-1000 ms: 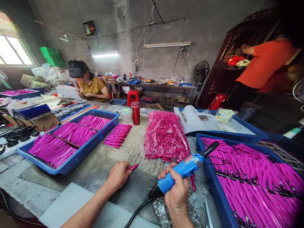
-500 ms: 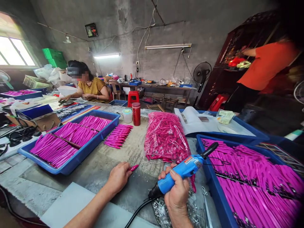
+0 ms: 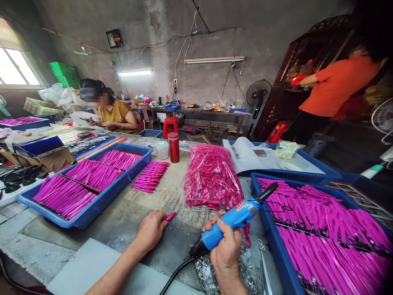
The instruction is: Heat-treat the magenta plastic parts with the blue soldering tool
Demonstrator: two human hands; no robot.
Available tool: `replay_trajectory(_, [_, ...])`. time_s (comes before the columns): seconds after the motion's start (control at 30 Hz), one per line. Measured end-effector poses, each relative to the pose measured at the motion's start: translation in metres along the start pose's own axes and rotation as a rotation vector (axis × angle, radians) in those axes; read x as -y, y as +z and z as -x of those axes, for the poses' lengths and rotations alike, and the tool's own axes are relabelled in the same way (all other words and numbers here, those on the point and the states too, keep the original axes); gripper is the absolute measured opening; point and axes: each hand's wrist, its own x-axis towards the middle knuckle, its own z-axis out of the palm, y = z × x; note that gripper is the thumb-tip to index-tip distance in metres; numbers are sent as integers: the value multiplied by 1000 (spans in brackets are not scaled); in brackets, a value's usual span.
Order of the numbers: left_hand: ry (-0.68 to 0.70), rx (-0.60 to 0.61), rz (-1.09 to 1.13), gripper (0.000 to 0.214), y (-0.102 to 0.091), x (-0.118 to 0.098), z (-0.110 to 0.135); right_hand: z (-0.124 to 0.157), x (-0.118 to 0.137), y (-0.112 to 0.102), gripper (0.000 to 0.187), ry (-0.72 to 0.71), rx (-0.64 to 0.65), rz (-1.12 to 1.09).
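My left hand (image 3: 151, 229) rests on the grey table (image 3: 129, 217) with its fingers closed on a small pink plastic piece (image 3: 170, 216) whose tip sticks out to the right. My right hand (image 3: 226, 248) is wrapped around a blue electric screwdriver (image 3: 231, 223); its black tip points up and right, and a black cable runs from its rear toward me. Tiny screws (image 3: 184, 211) lie scattered on the table between my hands. A clear bag full of pink pieces (image 3: 211, 176) lies just beyond.
A blue tray of magenta parts (image 3: 89, 184) stands at the left and another one (image 3: 322, 229) at the right. A stack of pink pieces (image 3: 150, 175), a red cylinder (image 3: 174, 147) and a white cup (image 3: 162, 149) stand farther back. One person sits at the back left, another stands at the right.
Both my hands hold the same things in the same place. The view shifted slightly. The seated person at the back left drew their arm back and the standing person at the right moved their arm.
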Motion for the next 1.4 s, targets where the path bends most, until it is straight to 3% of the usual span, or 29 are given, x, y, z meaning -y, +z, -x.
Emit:
replay_trajectory(0.43, [-121,49,-9,5,-2,-2,-8,-1,-1,-1,39,-13,12,20])
replay_trajectory(0.9, [-7,56,-80,8,-3,-5,-2,-1,-1,-2,38,-18,10,21])
replay_trajectory(1.4, [10,32,-1,12,-4,-1,-1,-2,-3,-1,40,-1,8,-8])
